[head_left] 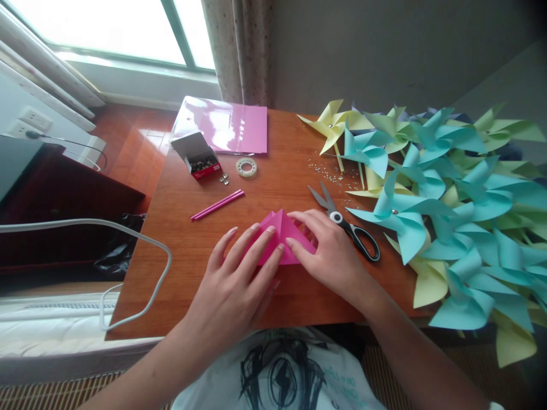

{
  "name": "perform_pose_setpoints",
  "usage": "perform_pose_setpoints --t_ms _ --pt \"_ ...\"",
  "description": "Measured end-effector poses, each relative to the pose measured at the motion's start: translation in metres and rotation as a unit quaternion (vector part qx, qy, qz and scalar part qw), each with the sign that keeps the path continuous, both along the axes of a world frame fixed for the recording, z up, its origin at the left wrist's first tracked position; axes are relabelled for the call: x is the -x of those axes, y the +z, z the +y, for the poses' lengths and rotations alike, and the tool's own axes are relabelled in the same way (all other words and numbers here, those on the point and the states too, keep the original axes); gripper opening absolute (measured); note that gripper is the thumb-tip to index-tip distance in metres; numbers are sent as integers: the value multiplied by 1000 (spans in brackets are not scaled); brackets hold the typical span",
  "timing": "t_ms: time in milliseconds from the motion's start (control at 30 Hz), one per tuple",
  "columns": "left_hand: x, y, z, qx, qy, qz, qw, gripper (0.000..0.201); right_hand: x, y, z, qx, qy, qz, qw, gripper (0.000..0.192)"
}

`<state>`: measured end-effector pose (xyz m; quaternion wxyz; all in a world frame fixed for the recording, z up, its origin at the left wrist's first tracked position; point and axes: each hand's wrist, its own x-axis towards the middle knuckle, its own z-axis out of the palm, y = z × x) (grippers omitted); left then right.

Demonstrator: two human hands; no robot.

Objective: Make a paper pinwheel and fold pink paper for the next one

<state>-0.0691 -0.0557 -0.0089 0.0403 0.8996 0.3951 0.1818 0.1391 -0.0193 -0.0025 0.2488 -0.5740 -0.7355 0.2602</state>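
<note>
A folded sheet of bright pink paper (280,242) lies on the table between my hands, its peaked folds pointing away from me. My left hand (241,273) rests over its left part, fingers spread, with fingertips touching the paper. On the right side, my right hand (322,239) grips the paper between thumb and curled fingers. Just beyond my right hand are scissors (337,218) with black and grey handles, their blades slightly apart. Two pink sticks (217,205) lie side by side farther off to the left.
Many turquoise and yellow paper pinwheels (395,210) cover the table's right side. Small metallic bits (335,177) lie scattered near them. A red box (199,159) of small fasteners, a tape roll (247,167) and packaged pink paper (243,128) sit at the back. A white cable (168,262) crosses the left edge.
</note>
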Motion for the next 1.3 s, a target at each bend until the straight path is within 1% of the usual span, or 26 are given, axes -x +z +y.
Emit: perform_pose_setpoints --t_ms 233,433,667,833,900,967,1100,1233,1300 --pt "0 -11 -1 16 8 20 1000 43 2 -5 2 1 7 -42 999 38" --pt "0 -11 -3 16 9 15 1000 41 4 -5 4 12 6 -41 999 38" --pt "1 -12 -4 -3 4 6 1000 46 3 -1 7 49 4 -6 999 35" --pt "2 -15 -7 -6 0 -2 1000 47 1 5 17 90 -19 50 994 23" --pt "2 -15 -9 -4 -2 -5 1000 47 -2 6 23 104 -22 60 993 21" --pt "3 -15 -10 -4 -8 -7 1000 48 -6 4 29 115 -5 69 991 21" --pt "6 -15 -15 -11 -18 -30 999 49 -13 -2 38 137 52 104 984 25" --pt "11 -15 -22 -21 -20 -78 997 48 -14 -5 42 160 62 110 979 25" --pt "12 -15 -26 -30 -15 -100 994 45 -12 -4 40 156 64 101 980 24"
